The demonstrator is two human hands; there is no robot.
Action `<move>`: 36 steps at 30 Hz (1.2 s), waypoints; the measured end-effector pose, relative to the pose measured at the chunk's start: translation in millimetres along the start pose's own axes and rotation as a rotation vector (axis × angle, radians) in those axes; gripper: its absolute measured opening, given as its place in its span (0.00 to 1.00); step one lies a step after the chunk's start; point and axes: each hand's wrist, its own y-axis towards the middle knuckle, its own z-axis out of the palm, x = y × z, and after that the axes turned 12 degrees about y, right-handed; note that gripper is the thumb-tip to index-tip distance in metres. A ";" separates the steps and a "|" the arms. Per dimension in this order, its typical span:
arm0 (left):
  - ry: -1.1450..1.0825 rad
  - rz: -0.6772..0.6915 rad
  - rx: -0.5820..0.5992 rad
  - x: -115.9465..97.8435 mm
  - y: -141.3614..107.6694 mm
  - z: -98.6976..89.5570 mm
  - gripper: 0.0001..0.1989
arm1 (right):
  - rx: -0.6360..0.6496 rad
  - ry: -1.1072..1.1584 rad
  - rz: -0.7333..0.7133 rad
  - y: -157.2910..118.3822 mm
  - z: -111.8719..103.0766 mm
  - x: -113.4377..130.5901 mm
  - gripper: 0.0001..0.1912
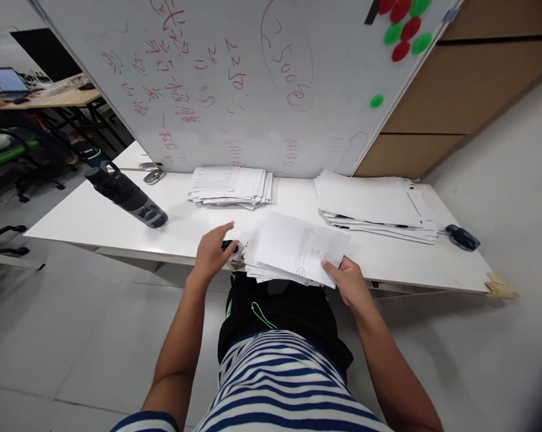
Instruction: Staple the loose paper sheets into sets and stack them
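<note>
The left hand's (pixel 213 255) grip is spread; the right hand (pixel 350 282) pinches papers (pixel 289 243), which could spill if dragged over the counter's (pixel 397 258) front edge.

Whiteboard (pixel 343 66): upright, with red handwriting (pixel 235 78); round red and green magnets (pixel 411 28) at upper right.
Desk (pixel 294 192): long, white, along the whiteboard's foot.
Panels (pixel 433 90): brown, right of the whiteboard.
Wall (pixel 514 180): pale, plain, far right.
Floor (pixel 86 324): grey, thin seams.
Far left: wood-topped table (pixel 70 99) with a lit laptop (pixel 6 80), green-seated chair (pixel 12 155) near it.
</note>
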 end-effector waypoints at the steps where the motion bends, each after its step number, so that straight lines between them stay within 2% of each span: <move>1: 0.048 -0.014 0.031 12.7 0.0 -2.2 0.30 | 0.013 0.051 0.036 -0.2 -1.0 -2.4 0.21; 2: 0.083 -0.029 0.078 23.9 -0.1 -2.6 0.31 | 0.024 0.084 0.066 -0.5 -0.9 -4.8 0.21; 4: 0.126 -0.073 0.157 40.2 -1.4 0.2 0.26 | 0.050 0.106 0.113 -1.9 2.8 -8.5 0.21; 7: 0.121 -0.136 0.183 49.3 -4.3 5.0 0.19 | 0.112 0.106 0.146 -4.5 14.0 -10.8 0.21; 13: 0.071 -0.197 0.238 51.0 -7.1 -0.1 0.20 | 0.231 0.019 0.174 -6.7 48.2 -10.2 0.23; 17: 0.056 -0.223 0.241 55.7 -8.5 -1.1 0.20 | 0.250 -0.106 0.095 -7.1 76.0 -8.4 0.22; 22: -0.008 -0.245 0.225 59.6 -9.9 -0.2 0.21 | 0.345 0.015 0.146 -6.8 100.5 -10.1 0.24; 25: -0.045 -0.153 0.212 55.7 -8.6 -3.7 0.22 | 0.335 0.073 0.112 -7.4 107.1 -11.2 0.25; 27: -0.057 -0.109 0.257 50.6 -6.4 -7.3 0.23 | 0.329 0.138 0.090 -8.1 109.2 -10.9 0.26; 29: -0.088 -0.161 0.308 44.6 -2.5 -10.6 0.22 | 0.320 0.183 0.083 -8.6 110.5 -9.4 0.25; 31: -0.122 -0.271 0.275 38.6 3.9 -12.5 0.23 | 0.312 0.168 0.066 -8.8 111.6 -7.0 0.24; 33: -0.112 -0.355 0.160 32.4 13.6 -12.0 0.25 | 0.316 0.129 0.033 -8.7 112.8 -4.1 0.23; 36: 0.007 -0.366 0.060 22.1 32.8 -4.9 0.25 | 0.318 0.095 -0.007 -8.8 114.7 -0.3 0.22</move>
